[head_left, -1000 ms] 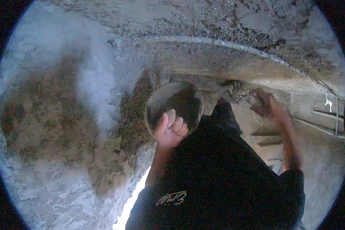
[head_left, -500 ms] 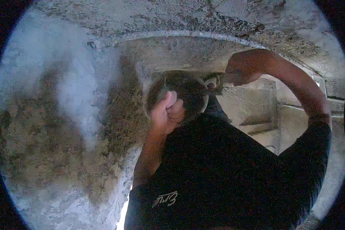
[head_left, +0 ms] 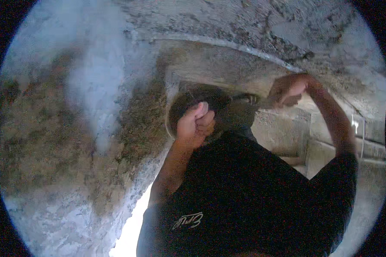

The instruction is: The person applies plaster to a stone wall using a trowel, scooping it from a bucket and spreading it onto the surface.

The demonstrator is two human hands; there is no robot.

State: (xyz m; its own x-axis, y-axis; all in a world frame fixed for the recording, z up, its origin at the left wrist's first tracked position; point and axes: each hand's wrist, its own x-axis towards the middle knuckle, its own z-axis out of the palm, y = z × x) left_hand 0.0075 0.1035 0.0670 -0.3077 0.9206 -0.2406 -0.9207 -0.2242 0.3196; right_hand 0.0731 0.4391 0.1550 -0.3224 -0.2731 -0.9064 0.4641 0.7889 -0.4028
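My left hand (head_left: 196, 124) is closed on the near rim of a dark round bowl (head_left: 179, 106), thumb up along the edge. Its inside is too dark to make out any contents. To the right, my right hand (head_left: 289, 91) is raised with bent fingers, smeared by motion. From it a small greyish tool (head_left: 251, 100) points toward the bowl's right side; it looks like a trowel, but blur hides its exact shape. A dark shirt (head_left: 253, 192) fills the space below both hands.
A rough wall (head_left: 51, 141) with pale, smeared patches rises on the left. Across the top runs a ridged edge (head_left: 227, 44) of rough masonry. Bright light (head_left: 135, 222) shows at lower left. Block walls (head_left: 283, 132) stand at the right.
The view has shifted slightly. My right hand has moved down and right, away from the bowl, with the tool. My left hand keeps its grip on the bowl.
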